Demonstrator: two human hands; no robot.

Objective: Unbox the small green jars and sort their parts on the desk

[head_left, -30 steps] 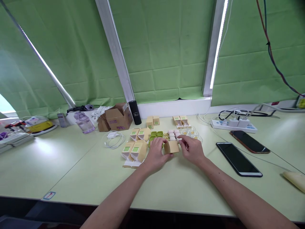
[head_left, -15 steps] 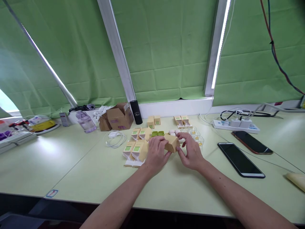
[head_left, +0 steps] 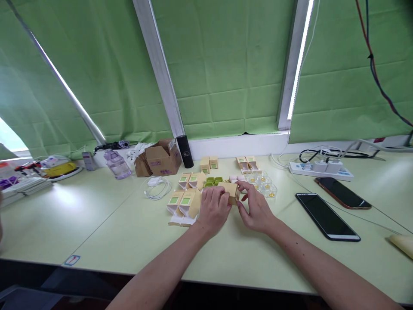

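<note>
A small tan cardboard box point(head_left: 229, 189) is held low over the table, tilted, between my two hands. My left hand point(head_left: 214, 209) wraps its fingers round the box's left side. At the right end, the fingers and thumb of my right hand point(head_left: 254, 206) pinch the box's edge. Just left of my left hand stand several unfolded tan boxes point(head_left: 189, 202) with green labels and white flaps. Behind the held box are green cups point(head_left: 213, 181) and pink pieces point(head_left: 237, 178), partly hidden. Clear containers with yellow bits point(head_left: 267, 188) sit behind my right hand.
Two closed tan boxes point(head_left: 204, 165) and a pair of open ones point(head_left: 248, 164) stand farther back. Two phones point(head_left: 325, 215) lie right, near a power strip point(head_left: 322, 170). At left are a white charger cable point(head_left: 157, 189), a carton point(head_left: 161, 159), a black bottle point(head_left: 185, 151) and a purple bottle point(head_left: 118, 164).
The box has been turned between my hands, so its end now faces right. My right hand's grip has shifted from the upper edge to that end. The view has shifted slightly.
</note>
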